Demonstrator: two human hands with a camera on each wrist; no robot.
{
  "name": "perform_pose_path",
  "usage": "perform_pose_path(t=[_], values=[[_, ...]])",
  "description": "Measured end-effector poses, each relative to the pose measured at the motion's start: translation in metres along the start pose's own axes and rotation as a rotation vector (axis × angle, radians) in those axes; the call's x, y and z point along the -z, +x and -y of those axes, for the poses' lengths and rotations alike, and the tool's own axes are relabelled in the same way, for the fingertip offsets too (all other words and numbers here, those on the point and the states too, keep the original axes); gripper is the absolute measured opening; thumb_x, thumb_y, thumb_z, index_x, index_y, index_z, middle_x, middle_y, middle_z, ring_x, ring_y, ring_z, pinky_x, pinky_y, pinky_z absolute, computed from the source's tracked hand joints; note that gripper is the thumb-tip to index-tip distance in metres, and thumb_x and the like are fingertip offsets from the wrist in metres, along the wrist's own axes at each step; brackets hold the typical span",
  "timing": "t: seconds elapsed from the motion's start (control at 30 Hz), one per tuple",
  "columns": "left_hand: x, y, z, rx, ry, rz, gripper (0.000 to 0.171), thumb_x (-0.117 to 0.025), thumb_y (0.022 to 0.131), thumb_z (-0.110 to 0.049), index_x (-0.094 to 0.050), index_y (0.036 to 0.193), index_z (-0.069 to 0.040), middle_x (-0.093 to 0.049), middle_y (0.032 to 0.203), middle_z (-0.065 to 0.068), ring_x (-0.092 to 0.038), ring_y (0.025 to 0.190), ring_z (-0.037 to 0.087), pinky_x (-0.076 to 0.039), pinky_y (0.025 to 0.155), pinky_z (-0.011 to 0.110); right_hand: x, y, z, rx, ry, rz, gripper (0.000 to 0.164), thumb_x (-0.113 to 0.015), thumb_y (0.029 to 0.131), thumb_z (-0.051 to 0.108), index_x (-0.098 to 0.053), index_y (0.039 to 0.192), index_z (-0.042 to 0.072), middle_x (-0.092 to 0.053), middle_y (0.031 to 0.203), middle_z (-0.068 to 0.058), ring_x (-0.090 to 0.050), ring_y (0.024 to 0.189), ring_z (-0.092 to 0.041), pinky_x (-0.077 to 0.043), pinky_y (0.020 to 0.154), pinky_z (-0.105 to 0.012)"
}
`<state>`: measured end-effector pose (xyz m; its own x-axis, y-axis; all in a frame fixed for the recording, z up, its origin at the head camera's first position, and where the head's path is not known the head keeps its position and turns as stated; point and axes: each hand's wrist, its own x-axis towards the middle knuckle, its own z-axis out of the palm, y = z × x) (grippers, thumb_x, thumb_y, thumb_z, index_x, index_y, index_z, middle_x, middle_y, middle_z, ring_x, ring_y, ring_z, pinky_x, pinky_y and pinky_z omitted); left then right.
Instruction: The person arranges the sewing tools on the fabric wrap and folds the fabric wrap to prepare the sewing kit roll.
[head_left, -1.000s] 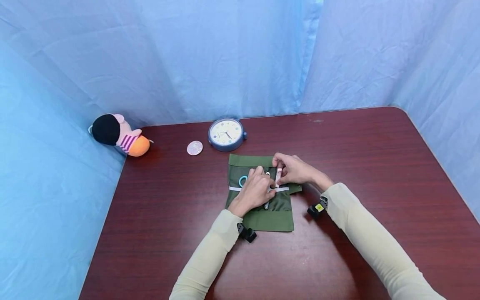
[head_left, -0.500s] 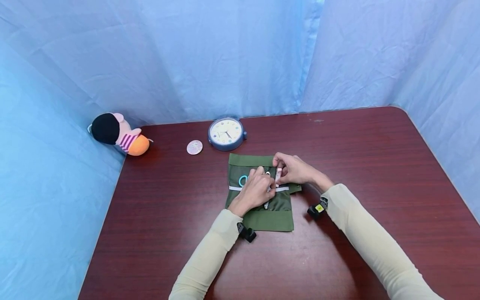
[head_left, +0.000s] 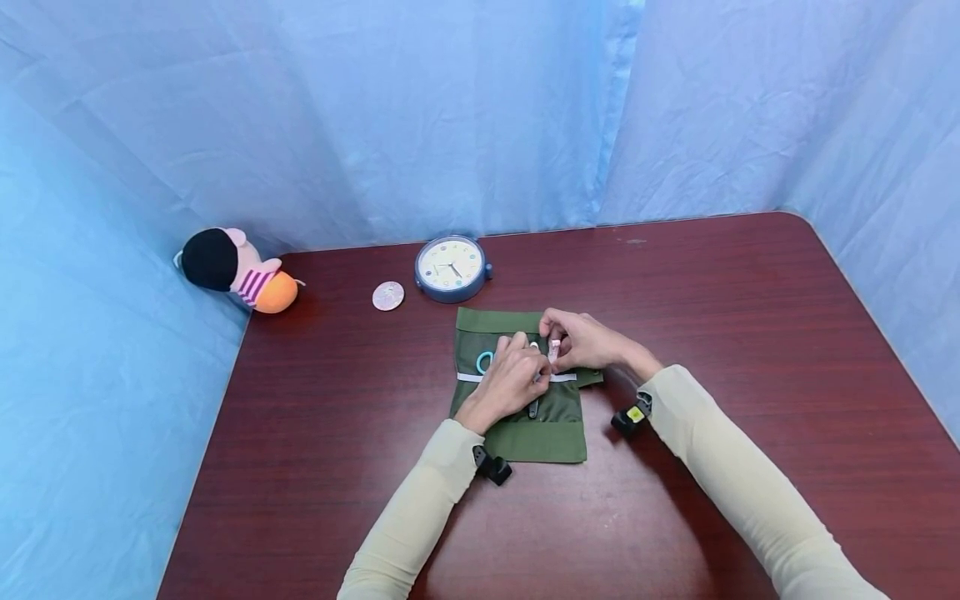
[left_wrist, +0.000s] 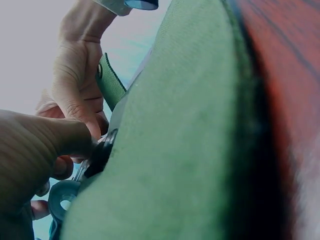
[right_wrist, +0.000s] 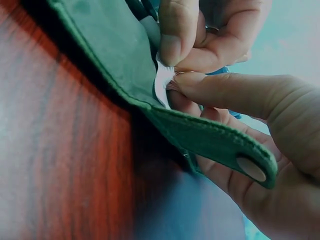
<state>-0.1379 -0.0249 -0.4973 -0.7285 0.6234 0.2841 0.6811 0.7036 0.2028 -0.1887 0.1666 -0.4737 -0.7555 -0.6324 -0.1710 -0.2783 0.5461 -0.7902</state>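
Note:
An unfolded green fabric pouch [head_left: 536,443] lies on the table, with a white elastic band [head_left: 564,377] across its middle. My left hand [head_left: 510,377] is over the pouch, its thumb and finger pinching the band [right_wrist: 162,82], as the right wrist view shows. My right hand [head_left: 591,342] pinches a small pink-and-white stick-like item [head_left: 554,348] at the band; its lower end is hidden by fingers. Left of the left hand, a light-blue ring handle [head_left: 482,362] shows above the band. A slim dark tool [head_left: 533,408] emerges below that hand, its middle hidden.
A blue round clock [head_left: 451,268] stands behind the pouch, with a pale round disc [head_left: 388,296] left of it. A plush toy [head_left: 243,271] lies at the table's far left corner. The pouch's snap tab [right_wrist: 240,160] sticks out beneath my right hand. Blue curtains enclose the table.
My right hand has shifted slightly left and down with the pink-and-white item, which now shows less of its length. The left hand stays almost in place at the band.

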Motion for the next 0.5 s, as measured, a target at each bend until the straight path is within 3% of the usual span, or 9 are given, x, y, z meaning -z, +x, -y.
perform_pose_path(t=[0.23,0.5], values=[[-0.0004,-0.0004,0.0008,0.004,-0.008,-0.024,0.014,-0.07,0.088,-0.015,-0.076,0.076,-0.021,-0.068,0.071,-0.008,-0.046,0.079,0.016,-0.034,0.08,0.034,0.0024,0.0001,0.0037,-0.02,-0.039,0.009,0.041,-0.081,0.079,0.001,-0.053,0.108,0.005,-0.066,0.088,-0.008,-0.068,0.078,-0.012,-0.055,0.072,-0.027],[-0.0006,-0.0007,0.0016,0.021,0.005,-0.019,0.014,-0.07,0.088,-0.016,-0.075,0.076,-0.022,-0.068,0.072,-0.009,-0.046,0.08,0.016,-0.035,0.081,0.034,0.0055,-0.002,0.0043,-0.008,-0.081,-0.03,0.028,-0.075,0.085,0.004,-0.062,0.11,0.005,-0.072,0.095,-0.005,-0.066,0.084,-0.011,-0.053,0.079,-0.028]])
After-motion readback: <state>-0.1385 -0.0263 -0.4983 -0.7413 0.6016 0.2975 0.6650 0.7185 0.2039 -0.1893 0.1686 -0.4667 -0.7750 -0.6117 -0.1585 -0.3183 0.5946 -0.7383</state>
